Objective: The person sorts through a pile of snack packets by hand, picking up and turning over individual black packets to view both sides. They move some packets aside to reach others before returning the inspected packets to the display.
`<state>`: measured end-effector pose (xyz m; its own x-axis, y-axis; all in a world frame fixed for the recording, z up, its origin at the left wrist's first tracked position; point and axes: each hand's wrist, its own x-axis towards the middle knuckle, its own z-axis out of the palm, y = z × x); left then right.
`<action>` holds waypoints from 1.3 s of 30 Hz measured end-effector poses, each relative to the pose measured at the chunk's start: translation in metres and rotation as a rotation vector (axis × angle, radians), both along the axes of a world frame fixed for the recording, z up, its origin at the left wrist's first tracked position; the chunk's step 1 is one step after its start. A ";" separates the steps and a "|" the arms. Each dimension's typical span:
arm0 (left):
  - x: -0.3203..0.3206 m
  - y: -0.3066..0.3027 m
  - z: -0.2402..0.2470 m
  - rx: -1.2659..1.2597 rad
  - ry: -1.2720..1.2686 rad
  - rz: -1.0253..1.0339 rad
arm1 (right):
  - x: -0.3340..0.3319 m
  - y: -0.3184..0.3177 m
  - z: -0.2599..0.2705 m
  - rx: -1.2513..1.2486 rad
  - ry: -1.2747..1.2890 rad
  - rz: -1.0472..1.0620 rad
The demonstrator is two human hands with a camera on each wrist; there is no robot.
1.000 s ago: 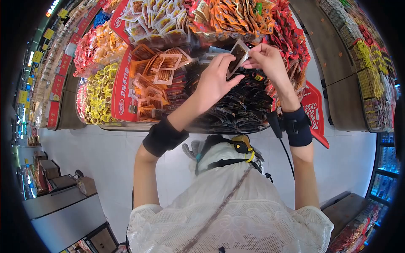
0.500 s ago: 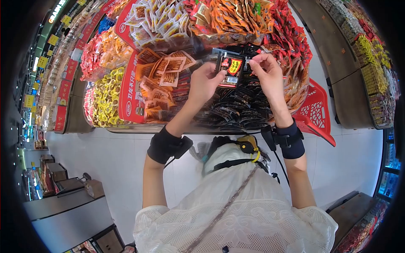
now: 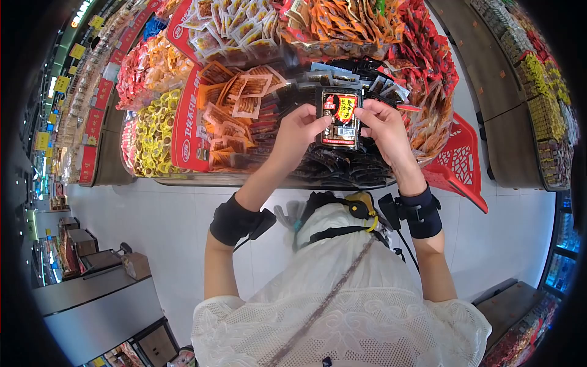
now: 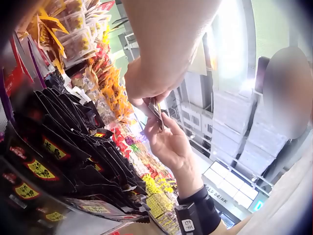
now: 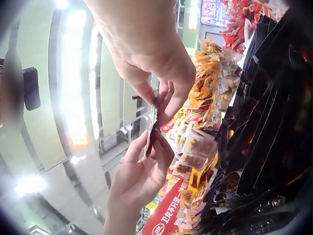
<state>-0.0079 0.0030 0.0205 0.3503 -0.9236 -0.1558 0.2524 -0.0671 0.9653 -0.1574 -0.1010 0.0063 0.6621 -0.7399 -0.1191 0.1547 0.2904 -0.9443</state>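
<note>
above the snack bins, black packet upright lengthwise

Packet partly hidden (thumbs); garment cropped

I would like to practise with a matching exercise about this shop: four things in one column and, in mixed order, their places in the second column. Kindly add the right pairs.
Things
1. Black packet
2. Red basket
3. Pile of yellow items
4. Dark bands

Places
A. Around the person's wrists
B. To the left of the red sign with white writing
C. Between the left hand and the right hand, pinched by both
D. At the right side of the snack display

Right pairs: 1-C, 2-D, 3-B, 4-A
</note>
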 end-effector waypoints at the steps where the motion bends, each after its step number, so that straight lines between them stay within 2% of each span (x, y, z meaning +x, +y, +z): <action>1: 0.000 0.001 -0.001 0.014 0.003 0.007 | 0.000 0.001 0.000 -0.004 0.008 0.010; 6: -0.001 0.003 0.003 -0.008 0.047 0.035 | 0.002 0.001 -0.008 -0.003 -0.014 0.021; 9: 0.003 0.004 -0.003 -0.043 0.169 -0.002 | 0.002 0.004 -0.005 -0.012 0.003 0.021; 20: 0.007 0.002 -0.020 -0.041 0.127 -0.035 | 0.003 0.006 -0.007 0.008 0.018 0.014; 39: 0.005 0.003 -0.008 -0.032 0.141 -0.042 | 0.004 0.009 -0.003 0.013 0.064 -0.001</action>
<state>-0.0030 0.0056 0.0122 0.2877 -0.9424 -0.1709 0.3835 -0.0502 0.9222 -0.1531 -0.0925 0.0029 0.6522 -0.7386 -0.1704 0.0947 0.3025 -0.9484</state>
